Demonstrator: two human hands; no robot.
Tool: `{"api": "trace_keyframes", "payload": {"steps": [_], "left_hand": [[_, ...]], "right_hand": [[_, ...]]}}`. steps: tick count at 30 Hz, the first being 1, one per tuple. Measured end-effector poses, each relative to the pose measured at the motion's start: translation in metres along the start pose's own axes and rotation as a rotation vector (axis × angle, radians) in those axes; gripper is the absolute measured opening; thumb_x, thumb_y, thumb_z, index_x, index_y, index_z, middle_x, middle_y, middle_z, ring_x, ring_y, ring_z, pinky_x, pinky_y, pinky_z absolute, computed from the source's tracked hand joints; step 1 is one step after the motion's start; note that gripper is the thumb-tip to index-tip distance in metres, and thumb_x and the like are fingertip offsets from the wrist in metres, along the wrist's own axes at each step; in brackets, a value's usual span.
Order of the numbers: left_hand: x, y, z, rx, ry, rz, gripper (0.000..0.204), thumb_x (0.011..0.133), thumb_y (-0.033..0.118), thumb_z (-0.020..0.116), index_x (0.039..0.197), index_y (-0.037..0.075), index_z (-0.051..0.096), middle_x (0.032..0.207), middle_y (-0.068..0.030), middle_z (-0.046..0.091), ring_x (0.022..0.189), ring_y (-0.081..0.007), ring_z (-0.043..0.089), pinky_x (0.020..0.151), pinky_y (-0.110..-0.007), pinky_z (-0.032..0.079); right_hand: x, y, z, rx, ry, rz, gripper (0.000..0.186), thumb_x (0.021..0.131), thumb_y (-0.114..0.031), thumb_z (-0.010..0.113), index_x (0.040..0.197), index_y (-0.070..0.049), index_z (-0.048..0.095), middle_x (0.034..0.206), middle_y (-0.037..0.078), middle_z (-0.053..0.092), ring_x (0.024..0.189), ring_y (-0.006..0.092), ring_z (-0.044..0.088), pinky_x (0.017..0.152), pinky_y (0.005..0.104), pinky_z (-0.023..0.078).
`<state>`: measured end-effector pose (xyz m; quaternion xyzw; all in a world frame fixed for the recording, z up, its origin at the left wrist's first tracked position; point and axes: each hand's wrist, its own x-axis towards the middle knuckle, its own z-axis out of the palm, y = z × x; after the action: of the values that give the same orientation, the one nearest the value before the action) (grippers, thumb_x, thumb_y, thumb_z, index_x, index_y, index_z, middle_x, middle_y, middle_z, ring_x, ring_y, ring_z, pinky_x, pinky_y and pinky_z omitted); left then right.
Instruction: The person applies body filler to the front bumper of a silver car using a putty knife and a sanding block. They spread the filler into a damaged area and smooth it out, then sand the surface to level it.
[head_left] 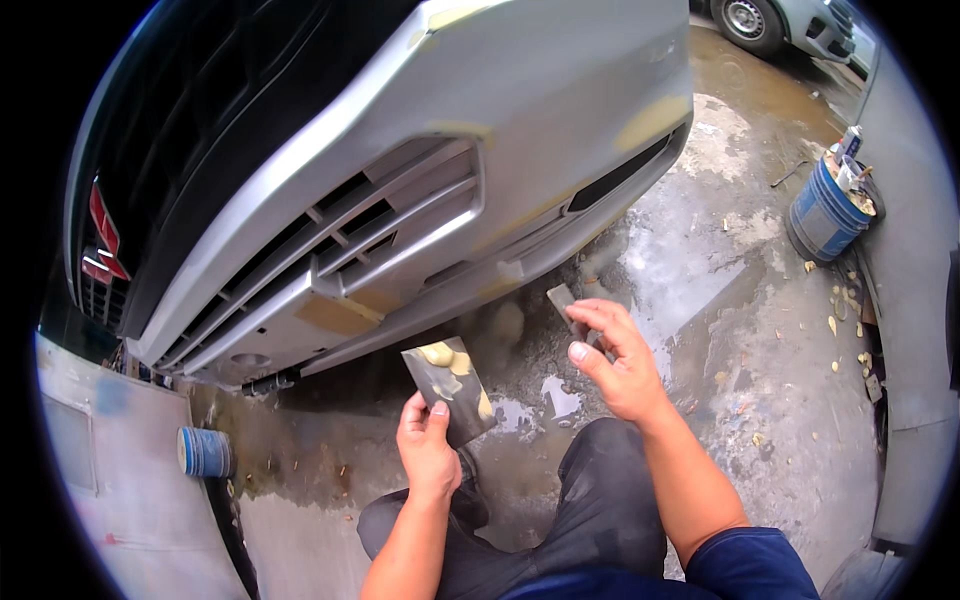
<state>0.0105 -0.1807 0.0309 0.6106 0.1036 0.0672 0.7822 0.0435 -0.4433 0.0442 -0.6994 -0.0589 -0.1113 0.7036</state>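
Note:
My left hand point(428, 448) pinches the lower edge of a dark grey rectangular mixing plate point(445, 398), thumb on top. Soft pale-yellow putty point(437, 354) sits in a blob at its far edge, with smears down the right side. In my right hand point(622, 365) is a small flat grey spreader point(563, 302), gripped between thumb and fingers and pointing up-left, apart from the plate. Beyond both hands stands the silver car bumper point(570, 110), with yellowish patches of filler point(338, 315) beside its slatted lower grille point(365, 225). Neither hand touches it.
A blue bucket point(828, 215) holding tools and containers stands at right, with putty scraps on the wet concrete floor point(700, 290) near it. A smaller blue tin point(205, 452) is at left. Grey panels point(915, 330) rise along the right side. Another vehicle point(790, 25) is at the far right.

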Motion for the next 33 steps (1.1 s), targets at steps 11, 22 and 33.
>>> {"api": "trace_keyframes", "payload": {"steps": [11, 22, 33], "left_hand": [[0.050, -0.060, 0.017, 0.122, -0.166, -0.311, 0.026, 0.097, -0.001, 0.053, 0.122, -0.001, 0.059, 0.111, -0.0067, 0.066, 0.100, -0.0123, 0.060, 0.093, -0.028, 0.046], [0.052, -0.075, -0.012, 0.202, -0.134, -0.367, 0.024, 0.097, -0.001, 0.053, 0.120, -0.003, 0.060, 0.112, -0.0066, 0.066, 0.099, -0.0124, 0.060, 0.092, -0.027, 0.046], [0.050, -0.070, -0.010, 0.226, -0.102, -0.364, 0.024, 0.095, -0.003, 0.052, 0.118, -0.003, 0.059, 0.109, -0.0081, 0.066, 0.098, -0.0131, 0.060, 0.092, -0.028, 0.046]], "right_hand": [[0.045, -0.017, 0.022, -0.840, 0.303, -0.345, 0.048, 0.079, -0.015, 0.071, 0.126, -0.016, 0.064, 0.138, 0.010, 0.049, 0.124, 0.0374, 0.042, 0.099, 0.0497, 0.036], [0.070, 0.036, 0.086, -0.913, 0.414, -0.607, 0.054, 0.077, -0.007, 0.068, 0.127, -0.026, 0.064, 0.144, 0.003, 0.044, 0.127, 0.0368, 0.038, 0.100, 0.0485, 0.033], [0.074, 0.054, 0.113, -0.919, 0.478, -0.616, 0.057, 0.076, -0.007, 0.065, 0.128, -0.028, 0.064, 0.148, 0.003, 0.040, 0.128, 0.0376, 0.036, 0.096, 0.0495, 0.034]]}}
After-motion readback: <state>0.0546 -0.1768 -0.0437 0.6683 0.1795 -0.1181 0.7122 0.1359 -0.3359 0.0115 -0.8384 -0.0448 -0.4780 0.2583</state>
